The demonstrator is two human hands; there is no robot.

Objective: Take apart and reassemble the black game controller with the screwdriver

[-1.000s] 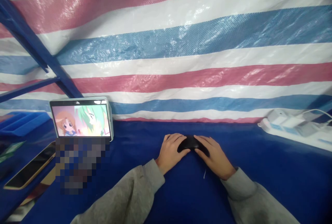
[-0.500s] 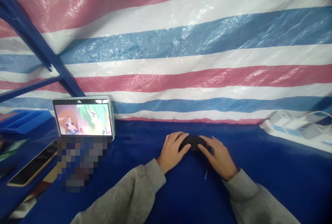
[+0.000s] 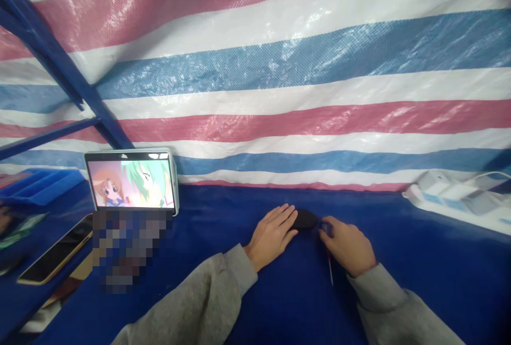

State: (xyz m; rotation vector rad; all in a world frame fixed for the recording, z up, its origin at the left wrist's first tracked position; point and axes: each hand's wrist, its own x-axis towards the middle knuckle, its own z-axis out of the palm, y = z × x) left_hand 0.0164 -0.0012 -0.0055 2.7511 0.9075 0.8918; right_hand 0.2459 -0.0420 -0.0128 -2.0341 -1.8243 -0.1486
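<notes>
Black oval piece (image 3: 305,219): lies flat on the blue table cover (image 3: 399,270), between your two hands, and more of its top shows now than half a second ago.
Left hand (image 3: 273,233): your fingers stay spread and flat; the fingertips (image 3: 290,214) rest against the piece's left end, pinning it rather than clasping it.
Right hand (image 3: 348,245): you have drawn it back off the piece; it is now curled shut on a small dark part just right of the piece, with a thin red-and-white tool (image 3: 329,270) poking out below the fist.
Meaning: your work appears to have passed from steadying with both hands to one hand holding and one working.
Left of the grip: tablet (image 3: 131,180) playing a cartoon, phone (image 3: 56,255) lying flat.
Right of the grip: white power strip (image 3: 455,197), well apart.
</notes>
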